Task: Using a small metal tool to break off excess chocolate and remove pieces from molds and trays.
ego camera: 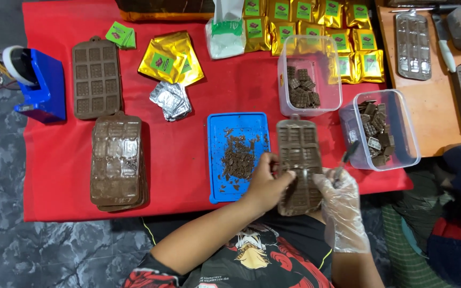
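You held the mould (298, 160) with its long axis running near to far, its far end toward the tubs and its near end by your chest. It sat just right of the blue tray (217, 154), whose middle was strewn with chocolate crumbs (237, 160), and just left of the near tub (401, 128). Bare red cloth (182, 160) lay open between the tray and the stacked moulds (117, 160) at left. Your left hand (265, 184) was closed on the mould's left edge. Your gloved right hand (340, 200) pinched its right edge and gripped a thin dark tool (348, 153).
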